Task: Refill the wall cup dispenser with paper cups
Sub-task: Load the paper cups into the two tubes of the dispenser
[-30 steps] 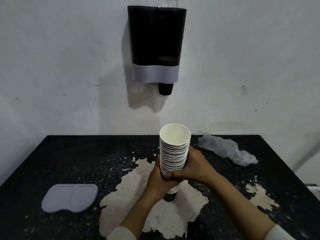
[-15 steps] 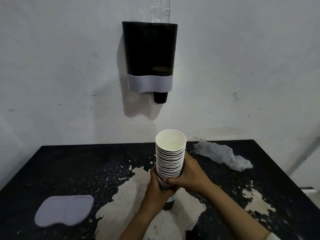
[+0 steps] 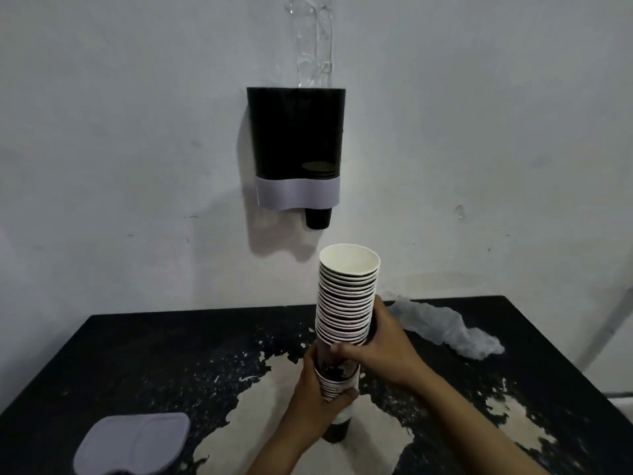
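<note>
1. Head view, hands: the left hand (image 3: 317,399) curls round the lower part of the stack of paper cups (image 3: 346,303), fingers wrapped across its front. The right hand (image 3: 380,347) grips the same stack higher up from the 3 o'clock side, thumb across the front.
2. Head view, task things: the stack stands upright at the centre, its open white mouth uppermost. The wall cup dispenser (image 3: 296,149), black with a pale band, hangs at 12 o'clock from the stack, one dark cup (image 3: 318,218) poking from its base and a clear plastic sleeve (image 3: 313,42) rising from its top.
3. Head view, the rest: on the tabletop (image 3: 144,354) a grey lid (image 3: 133,443) lies at 8 o'clock and a crumpled plastic wrapper (image 3: 445,327) at 3 o'clock.
4. Against half a second ago: the stack's top sits closer to the dispenser's base; both grips are unchanged.
</note>
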